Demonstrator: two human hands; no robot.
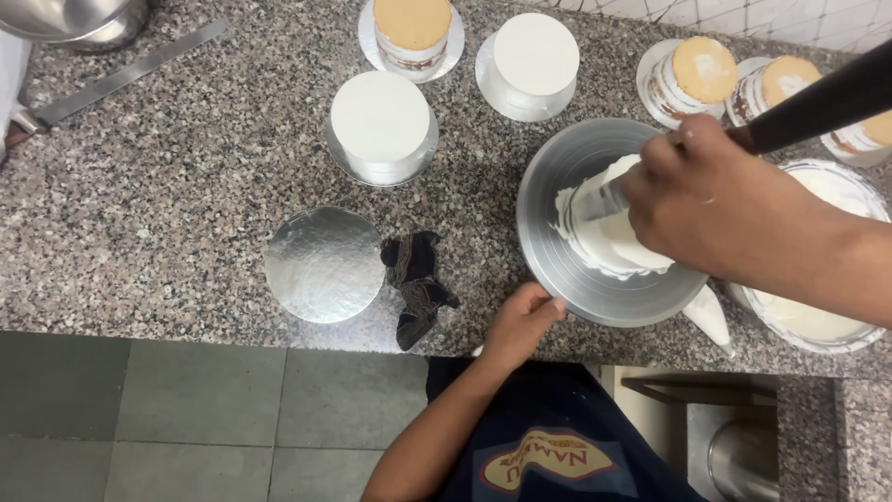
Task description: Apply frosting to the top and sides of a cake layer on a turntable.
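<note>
White-creamed cake (609, 237) under right hand (715, 200), on turntable (557, 251)

You're working in a bakery kitchen: speckled granite worktop (186, 186) carrying iced cakes (381, 116), foil cake boards (323, 264), a turntable (557, 251), cream bowl (855, 335).

Right hand (715, 200) grips a dark-handled spatula (604, 198), blade against the white-creamed cake (609, 237) on the metal turntable (557, 251). Left hand (522, 321) touches turntable's near rim. Two frosted cakes (381, 116), a bare silver board (324, 264) and a dark cloth (415, 284) sit on the granite counter (167, 186).
</note>
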